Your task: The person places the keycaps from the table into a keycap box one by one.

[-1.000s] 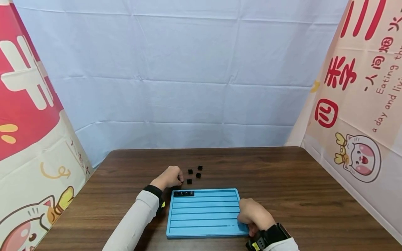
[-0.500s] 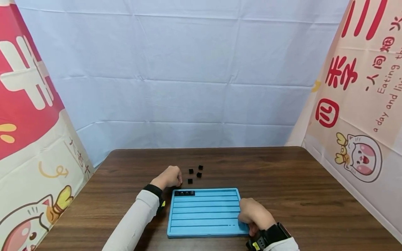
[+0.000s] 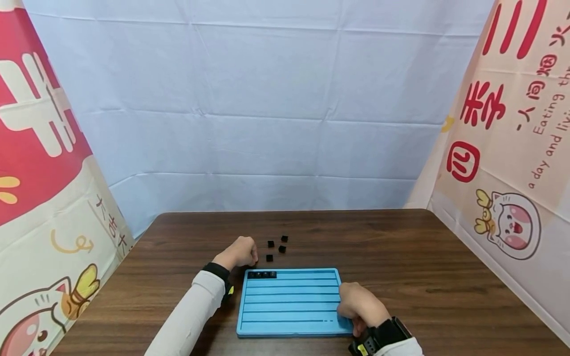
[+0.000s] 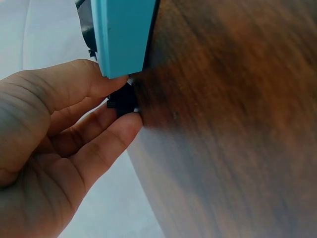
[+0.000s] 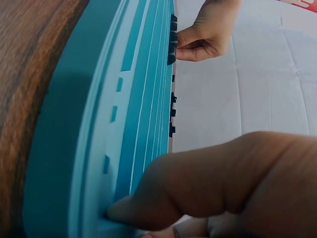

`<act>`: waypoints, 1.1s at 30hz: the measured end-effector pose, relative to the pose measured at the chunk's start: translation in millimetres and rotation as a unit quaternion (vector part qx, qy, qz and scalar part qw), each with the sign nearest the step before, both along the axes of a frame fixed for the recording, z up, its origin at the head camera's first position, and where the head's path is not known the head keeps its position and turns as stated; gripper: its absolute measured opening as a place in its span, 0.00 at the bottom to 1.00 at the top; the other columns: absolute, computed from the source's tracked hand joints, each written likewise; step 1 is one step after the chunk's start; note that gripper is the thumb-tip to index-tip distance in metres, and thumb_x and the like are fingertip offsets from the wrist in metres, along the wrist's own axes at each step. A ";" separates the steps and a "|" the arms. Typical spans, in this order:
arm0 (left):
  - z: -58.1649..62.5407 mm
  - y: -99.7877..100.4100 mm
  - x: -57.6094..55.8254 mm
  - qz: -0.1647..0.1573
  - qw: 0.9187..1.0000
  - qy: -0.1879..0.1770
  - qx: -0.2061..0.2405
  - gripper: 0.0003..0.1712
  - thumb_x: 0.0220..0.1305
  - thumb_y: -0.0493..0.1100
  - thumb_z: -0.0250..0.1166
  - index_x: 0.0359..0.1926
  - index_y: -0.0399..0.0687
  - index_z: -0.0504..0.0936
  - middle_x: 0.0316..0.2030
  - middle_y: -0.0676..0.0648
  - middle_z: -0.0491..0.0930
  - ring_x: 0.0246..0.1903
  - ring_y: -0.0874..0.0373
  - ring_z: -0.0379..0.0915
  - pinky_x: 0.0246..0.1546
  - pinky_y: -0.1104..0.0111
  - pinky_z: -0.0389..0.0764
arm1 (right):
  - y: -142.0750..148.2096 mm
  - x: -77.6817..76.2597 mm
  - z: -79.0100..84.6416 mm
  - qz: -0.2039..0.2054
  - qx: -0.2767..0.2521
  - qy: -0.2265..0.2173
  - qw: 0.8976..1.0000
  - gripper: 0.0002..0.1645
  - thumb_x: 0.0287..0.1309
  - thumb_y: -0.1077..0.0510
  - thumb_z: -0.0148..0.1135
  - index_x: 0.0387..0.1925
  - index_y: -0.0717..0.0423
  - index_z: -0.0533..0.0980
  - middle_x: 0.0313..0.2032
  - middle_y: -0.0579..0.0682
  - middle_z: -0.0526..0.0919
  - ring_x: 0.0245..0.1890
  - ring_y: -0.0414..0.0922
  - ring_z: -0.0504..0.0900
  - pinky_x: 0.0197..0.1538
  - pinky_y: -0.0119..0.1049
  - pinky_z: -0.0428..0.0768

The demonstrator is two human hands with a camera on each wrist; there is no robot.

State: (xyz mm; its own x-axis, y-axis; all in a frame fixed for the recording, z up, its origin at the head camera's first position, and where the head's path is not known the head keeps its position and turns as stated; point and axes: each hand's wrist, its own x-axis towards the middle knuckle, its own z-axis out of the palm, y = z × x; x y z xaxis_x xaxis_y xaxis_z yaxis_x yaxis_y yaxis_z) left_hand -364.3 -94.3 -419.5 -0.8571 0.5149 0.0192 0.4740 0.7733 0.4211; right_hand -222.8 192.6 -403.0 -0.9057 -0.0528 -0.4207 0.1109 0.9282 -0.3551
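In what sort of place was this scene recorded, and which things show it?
Probably a small, makeshift recording corner: a wood-grain table stands before a pale-blue cloth with fold creases, and printed cloths hang on both sides. What lies beyond them is hidden.

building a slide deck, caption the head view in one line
Right hand grips a grooved blue tray bearing a row of black blocks; left hand beside four loose black blocks.

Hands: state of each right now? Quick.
Left hand: closed, pinching what looks like a small black block.
Right hand: closed, gripping the blue board at its right edge, thumb on top.
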 end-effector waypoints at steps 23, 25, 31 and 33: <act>4.0 -1.5 1.6 -0.012 1.000 0.017 0.014 0.11 0.52 0.26 0.64 0.21 0.46 0.83 0.22 0.54 0.76 0.23 0.61 0.70 0.25 0.67 0.74 | -0.3 -1.7 0.6 0.006 0.005 0.010 1.000 0.05 0.55 0.70 0.56 0.25 0.68 0.73 0.07 0.55 0.74 0.05 0.42 0.74 0.09 0.29 0.69; 6.2 -0.9 2.6 -0.012 1.000 0.021 0.016 0.11 0.53 0.27 0.64 0.22 0.46 0.83 0.22 0.54 0.76 0.24 0.61 0.70 0.26 0.66 0.75 | -0.1 -1.4 0.7 0.007 0.007 0.010 1.000 0.06 0.55 0.70 0.57 0.23 0.67 0.73 0.07 0.55 0.74 0.05 0.42 0.74 0.09 0.29 0.69; 9.6 0.1 6.2 -0.014 0.999 0.027 0.026 0.10 0.55 0.30 0.65 0.22 0.47 0.82 0.24 0.55 0.76 0.24 0.61 0.70 0.27 0.66 0.75 | -1.1 -1.4 -0.7 0.003 0.004 0.002 1.000 0.06 0.55 0.70 0.57 0.24 0.67 0.73 0.06 0.55 0.74 0.05 0.42 0.74 0.09 0.29 0.69; 9.7 0.1 7.1 -0.019 0.999 0.030 0.032 0.10 0.55 0.30 0.65 0.22 0.47 0.82 0.24 0.55 0.76 0.24 0.61 0.70 0.27 0.66 0.75 | -0.9 -1.8 -0.6 0.007 0.003 0.001 1.000 0.06 0.55 0.70 0.57 0.24 0.67 0.73 0.06 0.55 0.73 0.05 0.42 0.74 0.09 0.29 0.69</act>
State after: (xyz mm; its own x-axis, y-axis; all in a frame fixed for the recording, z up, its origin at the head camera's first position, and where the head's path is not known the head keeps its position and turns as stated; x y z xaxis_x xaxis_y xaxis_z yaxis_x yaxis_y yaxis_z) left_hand -357.2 -94.2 -409.8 -0.8334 0.5430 0.1025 0.5278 0.7272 0.4388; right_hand -224.7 191.7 -403.7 -0.9054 -0.0623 -0.4200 0.0980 0.9318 -0.3494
